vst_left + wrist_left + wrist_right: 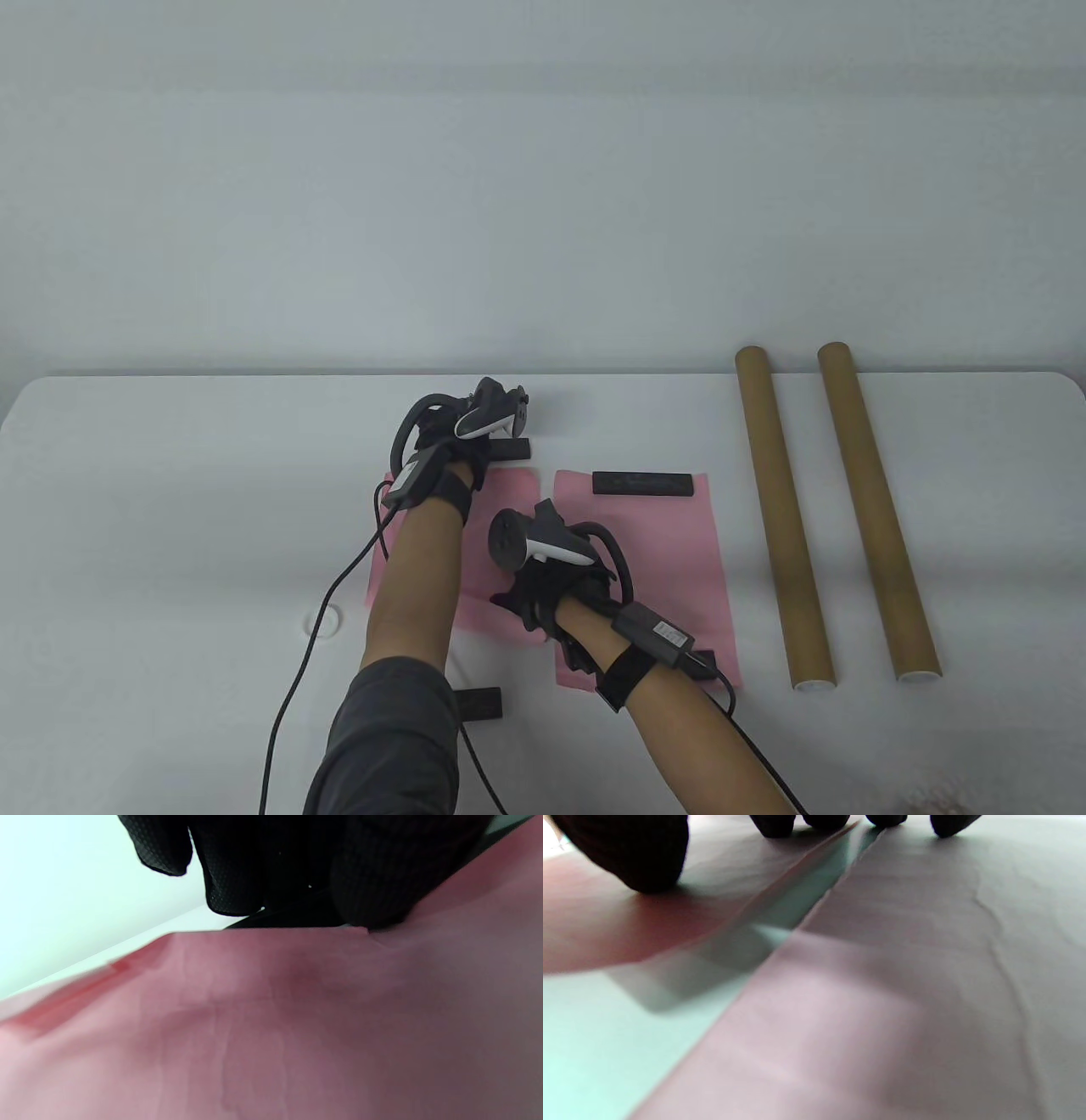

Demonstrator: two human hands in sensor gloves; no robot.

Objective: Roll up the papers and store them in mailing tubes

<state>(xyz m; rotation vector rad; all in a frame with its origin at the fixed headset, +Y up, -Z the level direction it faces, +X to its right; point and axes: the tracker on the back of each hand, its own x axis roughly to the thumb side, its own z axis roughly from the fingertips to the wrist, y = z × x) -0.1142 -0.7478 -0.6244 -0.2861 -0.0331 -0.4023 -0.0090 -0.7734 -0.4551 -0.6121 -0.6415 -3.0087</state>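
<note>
Two pink papers lie side by side on the white table, the left paper [505, 526] and the right paper [670, 552]. My left hand [462, 441] is at the left paper's far edge, where its fingers [233, 878] grip a black bar weight [513, 448]. The paper fills the left wrist view [271, 1018]. My right hand [530, 594] lies open and flat over the gap between the papers, its thumb [640, 857] pressing on the left paper [606, 929], whose near edge is slightly raised. Two brown mailing tubes [785, 518] [878, 509] lie at the right.
A black bar weight [649, 484] sits on the right paper's far edge. Another [479, 703] lies near the left paper's near end, and one [704, 662] shows partly under my right wrist. Glove cables [297, 662] trail to the front edge. A grommet [327, 618] is at the left.
</note>
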